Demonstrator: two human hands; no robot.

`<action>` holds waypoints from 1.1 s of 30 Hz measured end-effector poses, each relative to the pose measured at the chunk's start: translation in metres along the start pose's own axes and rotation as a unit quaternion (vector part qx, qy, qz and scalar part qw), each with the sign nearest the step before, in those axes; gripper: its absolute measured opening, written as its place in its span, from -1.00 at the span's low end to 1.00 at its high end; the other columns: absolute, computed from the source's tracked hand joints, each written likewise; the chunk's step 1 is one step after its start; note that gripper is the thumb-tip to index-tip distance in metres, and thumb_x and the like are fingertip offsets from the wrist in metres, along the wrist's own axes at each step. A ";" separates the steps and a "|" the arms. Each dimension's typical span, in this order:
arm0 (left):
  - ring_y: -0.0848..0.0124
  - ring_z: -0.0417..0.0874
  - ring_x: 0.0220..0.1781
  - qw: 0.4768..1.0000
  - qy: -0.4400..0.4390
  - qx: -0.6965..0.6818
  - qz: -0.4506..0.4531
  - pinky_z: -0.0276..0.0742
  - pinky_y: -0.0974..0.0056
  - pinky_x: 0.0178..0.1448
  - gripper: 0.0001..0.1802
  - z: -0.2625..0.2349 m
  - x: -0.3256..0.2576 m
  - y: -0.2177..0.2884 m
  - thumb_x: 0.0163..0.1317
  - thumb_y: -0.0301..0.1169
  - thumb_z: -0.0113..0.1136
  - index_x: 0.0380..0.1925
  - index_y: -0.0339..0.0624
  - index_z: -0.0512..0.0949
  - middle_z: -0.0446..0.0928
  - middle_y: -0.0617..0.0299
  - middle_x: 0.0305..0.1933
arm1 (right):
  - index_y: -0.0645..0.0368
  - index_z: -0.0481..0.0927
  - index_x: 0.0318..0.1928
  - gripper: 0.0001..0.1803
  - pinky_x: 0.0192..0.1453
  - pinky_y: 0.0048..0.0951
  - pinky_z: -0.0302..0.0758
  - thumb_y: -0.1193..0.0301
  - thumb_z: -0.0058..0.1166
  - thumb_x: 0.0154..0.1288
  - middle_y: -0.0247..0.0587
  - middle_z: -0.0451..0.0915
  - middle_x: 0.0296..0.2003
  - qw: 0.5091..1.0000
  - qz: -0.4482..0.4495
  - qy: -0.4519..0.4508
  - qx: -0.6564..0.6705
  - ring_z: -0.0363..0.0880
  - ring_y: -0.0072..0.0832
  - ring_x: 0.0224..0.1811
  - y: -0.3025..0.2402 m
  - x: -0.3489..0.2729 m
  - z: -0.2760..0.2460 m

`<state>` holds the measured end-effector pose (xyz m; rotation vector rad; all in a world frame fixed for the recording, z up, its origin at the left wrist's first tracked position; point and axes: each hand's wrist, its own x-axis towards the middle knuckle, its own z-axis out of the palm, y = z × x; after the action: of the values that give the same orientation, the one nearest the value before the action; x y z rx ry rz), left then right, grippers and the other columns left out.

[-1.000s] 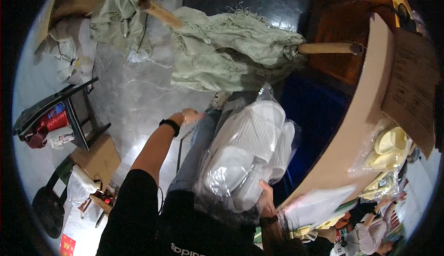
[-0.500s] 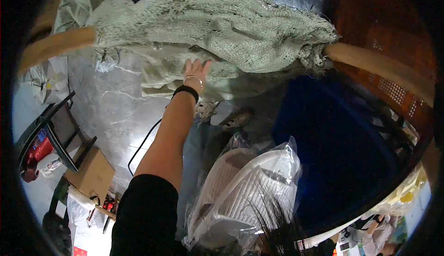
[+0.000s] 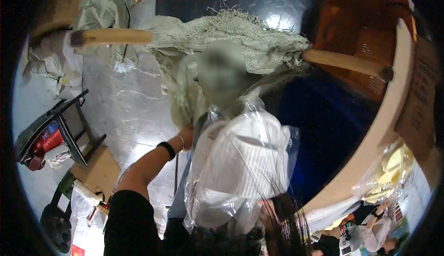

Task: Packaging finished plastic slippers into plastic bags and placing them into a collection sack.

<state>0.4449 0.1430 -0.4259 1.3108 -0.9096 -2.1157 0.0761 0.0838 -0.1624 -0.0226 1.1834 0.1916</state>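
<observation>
A pale green woven sack (image 3: pixel 273 48) with frayed edges lies draped across the far middle, between two tan wooden bars, the left bar (image 3: pixel 118 37) and the right bar (image 3: pixel 344 61). My left hand (image 3: pixel 187 133) is at the sack's near, hanging edge; the cloth stretches down to it and my fingers look closed on it, though partly hidden. Close to my body is a clear plastic bag holding white ribbed slippers (image 3: pixel 247 156), just right of my left hand. What supports this bag is hidden. My right hand does not show. A patch over the sack's middle is blurred.
An orange-brown plastic crate (image 3: pixel 356 34) stands far right, beyond a dark blue surface (image 3: pixel 319 131). Cardboard (image 3: pixel 358 163) curves along the right. On the left are a black-framed stool (image 3: pixel 69 131) and a cardboard box (image 3: pixel 99 170). Another person (image 3: pixel 370 233) is at lower right.
My left hand has moved from the sack's middle toward my body, and the sack's near edge has come down with it. The bag of slippers has risen slightly; the view has shifted.
</observation>
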 end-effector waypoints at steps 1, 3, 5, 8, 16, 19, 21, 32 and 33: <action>0.18 0.37 0.14 1.000 -0.007 0.003 0.005 0.26 0.10 0.20 -0.50 0.002 -0.003 0.006 -0.02 -0.31 0.08 0.02 -0.02 0.41 0.34 0.04 0.13 | 0.31 0.50 -0.20 -0.70 -0.22 -0.42 0.47 0.34 -0.14 0.18 -0.19 0.56 -0.36 1.000 -0.007 0.004 -0.010 0.54 -0.39 -0.35 0.013 -0.010 0.000; 0.18 0.39 0.11 0.997 -0.028 0.073 0.022 0.28 0.10 0.19 -0.50 0.022 -0.017 0.050 0.00 -0.33 0.05 0.04 0.01 0.39 0.34 0.06 0.13 | 0.31 0.49 -0.15 -0.68 -0.17 -0.43 0.46 0.36 -0.15 0.19 -0.17 0.56 -0.29 0.997 0.006 -0.017 0.069 0.54 -0.41 -0.29 -0.050 -0.023 0.050; 0.18 0.41 0.08 0.987 -0.063 0.141 0.050 0.30 0.09 0.17 -0.50 0.050 -0.115 0.065 0.02 -0.34 0.02 0.06 0.04 0.36 0.34 0.09 0.13 | 0.33 0.43 -0.04 -0.61 0.00 -0.43 0.42 0.35 -0.16 0.19 -0.14 0.51 -0.13 0.987 -0.020 -0.071 0.143 0.50 -0.43 -0.12 -0.106 -0.030 0.088; 0.18 0.45 0.05 0.960 -0.088 0.250 0.088 0.33 0.08 0.15 -0.50 0.104 -0.153 0.125 0.06 -0.37 -0.02 0.09 0.09 0.33 0.34 0.12 0.13 | 0.32 0.40 0.02 -0.56 0.08 -0.40 0.40 0.30 -0.08 0.18 -0.17 0.51 -0.08 0.969 -0.047 -0.123 0.208 0.50 -0.41 -0.06 -0.136 -0.016 0.125; 0.20 0.52 -0.06 0.855 -0.200 0.461 0.126 0.47 0.10 -0.05 -0.49 0.184 -0.153 0.277 0.07 -0.43 -0.02 0.10 0.10 0.28 0.36 0.16 0.03 | 0.28 0.39 0.01 -0.55 0.05 -0.34 0.46 0.31 0.03 0.14 -0.14 0.49 -0.09 0.950 -0.139 -0.120 0.252 0.50 -0.37 -0.07 -0.135 0.045 0.133; 0.21 0.55 -0.17 0.841 -0.277 0.456 0.086 0.54 0.15 -0.29 -0.52 0.198 -0.156 0.306 -0.01 -0.43 0.06 0.01 -0.01 0.33 0.38 0.13 -0.13 | 0.25 0.39 0.00 -0.55 0.02 -0.32 0.48 0.32 0.08 0.10 -0.15 0.50 -0.11 0.947 -0.136 -0.013 0.290 0.51 -0.34 -0.09 -0.132 0.090 0.103; 0.20 0.57 -0.24 0.853 -0.276 0.433 0.092 0.55 0.18 -0.37 -0.55 0.203 -0.159 0.312 -0.02 -0.43 0.07 -0.03 -0.02 0.34 0.38 0.14 -0.19 | 0.26 0.40 -0.02 -0.56 0.01 -0.30 0.47 0.33 0.10 0.09 -0.17 0.51 -0.12 0.943 -0.164 0.010 0.289 0.52 -0.31 -0.13 -0.136 0.102 0.074; 0.07 0.55 -0.27 0.844 -0.213 0.492 0.030 0.49 0.10 -0.35 -0.72 0.203 -0.157 0.352 0.06 -0.41 0.02 -0.17 -0.13 0.41 0.47 0.08 -0.22 | 0.54 0.16 0.14 0.05 0.19 -0.32 0.26 -0.03 0.28 -0.17 0.21 0.32 0.08 0.916 -0.222 0.187 -0.276 0.31 -0.14 0.16 -0.172 0.060 0.067; 0.07 0.55 -0.27 0.833 -0.216 0.507 0.046 0.49 0.10 -0.35 -0.72 0.200 -0.152 0.351 0.06 -0.41 0.02 -0.17 -0.13 0.41 0.47 0.08 -0.22 | 0.52 0.11 0.18 0.01 0.23 -0.31 0.23 -0.06 0.17 -0.05 0.24 0.27 0.13 0.894 -0.270 0.184 -0.306 0.25 -0.10 0.20 -0.181 0.011 0.101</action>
<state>0.3479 0.0735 -0.0110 1.1251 -2.4606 -1.8814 0.2023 -0.0812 -0.1490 -0.9711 1.4030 0.0600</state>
